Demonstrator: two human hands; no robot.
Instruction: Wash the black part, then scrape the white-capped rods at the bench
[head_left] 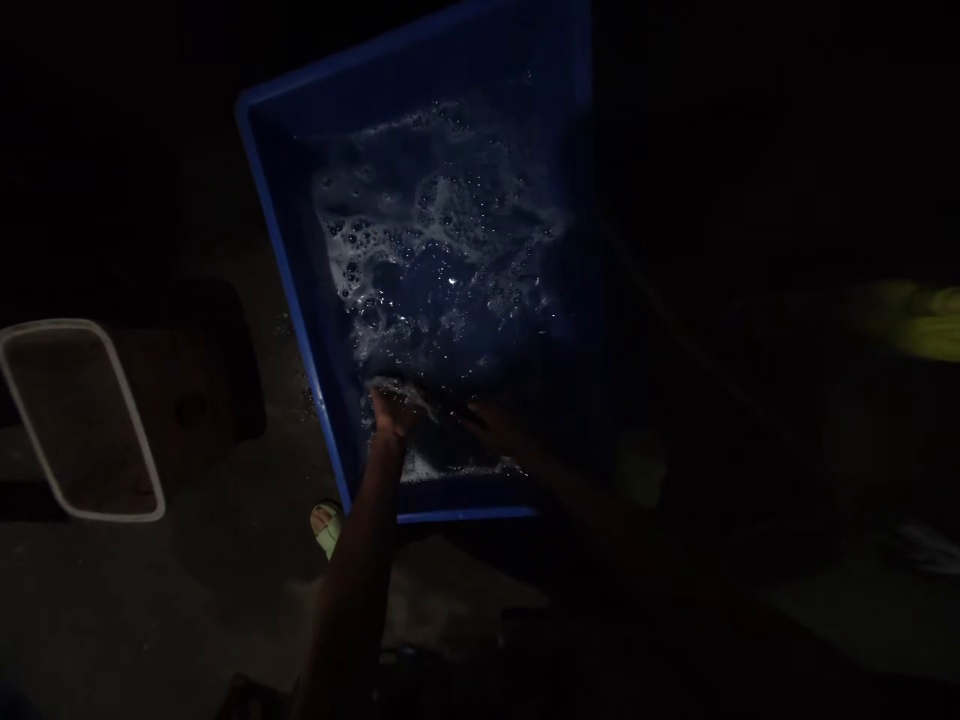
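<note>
Both my arms reach down into a large blue tub (304, 345) of foamy water (450, 230). My left hand (394, 408) is at the near left part of the tub, with suds over it and its fingers hidden. To its right, my right hand (491, 425) dips toward the water, dim and partly lost in shadow. A dark shape lies between the two hands. It is too dark to make out what it is, or whether either hand grips it.
On the floor to the left is a container with a pale rim (112, 350), beside a dark boxy shape. A foot in a light green sandal (326, 525) shows by the tub's near left corner. Something yellow-green (934, 325) is blurred at the far right.
</note>
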